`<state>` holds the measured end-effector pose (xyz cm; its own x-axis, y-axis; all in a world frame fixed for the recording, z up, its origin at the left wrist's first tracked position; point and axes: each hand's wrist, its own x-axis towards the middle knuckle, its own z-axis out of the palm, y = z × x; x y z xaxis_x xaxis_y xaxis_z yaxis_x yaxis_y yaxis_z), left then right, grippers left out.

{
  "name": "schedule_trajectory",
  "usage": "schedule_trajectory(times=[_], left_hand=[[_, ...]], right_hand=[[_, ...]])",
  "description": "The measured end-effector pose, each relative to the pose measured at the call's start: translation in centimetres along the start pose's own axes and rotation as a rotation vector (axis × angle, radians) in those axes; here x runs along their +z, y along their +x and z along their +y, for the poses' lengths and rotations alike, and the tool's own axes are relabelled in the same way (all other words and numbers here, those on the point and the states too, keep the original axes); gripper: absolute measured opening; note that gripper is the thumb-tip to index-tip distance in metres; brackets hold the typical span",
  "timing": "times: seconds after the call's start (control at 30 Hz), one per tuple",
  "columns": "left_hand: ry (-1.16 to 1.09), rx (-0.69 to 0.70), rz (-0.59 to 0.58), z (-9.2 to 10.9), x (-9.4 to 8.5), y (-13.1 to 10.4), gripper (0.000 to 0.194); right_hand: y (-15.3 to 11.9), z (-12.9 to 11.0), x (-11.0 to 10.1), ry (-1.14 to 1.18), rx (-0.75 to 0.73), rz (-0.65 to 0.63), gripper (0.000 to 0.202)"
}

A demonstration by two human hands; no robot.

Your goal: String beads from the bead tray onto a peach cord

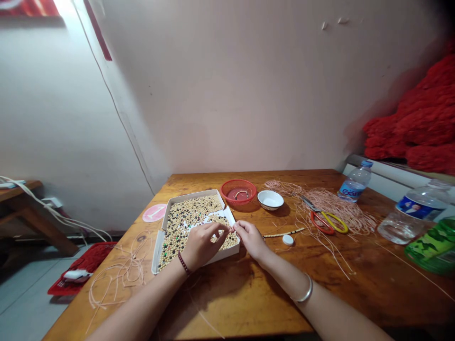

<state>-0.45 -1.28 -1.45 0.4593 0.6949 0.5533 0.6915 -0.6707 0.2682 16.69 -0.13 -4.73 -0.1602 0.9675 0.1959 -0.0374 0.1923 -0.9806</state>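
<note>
A shallow white box [196, 193] full of beige beads, with black, green and red ones among them, lies on the wooden table. Over its near right part is my left hand [204, 241], thumb and forefinger brought together; what they pinch is too small to make out. My right hand [249, 237] is at the box's right edge, its fingertips pinched close to my left fingertips. Something thin and reddish shows at the right fingertips, too small to name. A strand of beads [284, 234] rests on the table to the right of my right hand.
Behind the box sit a red basket [238, 202] holding a beaded string and a white bowl [270, 200]. To the right are a white cap [287, 240], scissors [322, 220], pink cords [341, 203] and bottles [353, 182]. Loose cord [122, 274] lies at the left.
</note>
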Motion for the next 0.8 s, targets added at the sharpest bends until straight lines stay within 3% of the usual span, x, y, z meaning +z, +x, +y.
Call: schedule_trajectory(times=[0.53,0.8], left_hand=[[0.012,-0.058,-0.123,-0.47,0.27,0.15,0.021],[0.029,-0.052,-0.126,-0.34,0.27,0.07,0.017]], right_hand=[[0.02,0.18,-0.03,-0.051,0.058,-0.019,0.036],[-0.06,0.38,0.06,-0.083,0.005,-0.023,0.027]])
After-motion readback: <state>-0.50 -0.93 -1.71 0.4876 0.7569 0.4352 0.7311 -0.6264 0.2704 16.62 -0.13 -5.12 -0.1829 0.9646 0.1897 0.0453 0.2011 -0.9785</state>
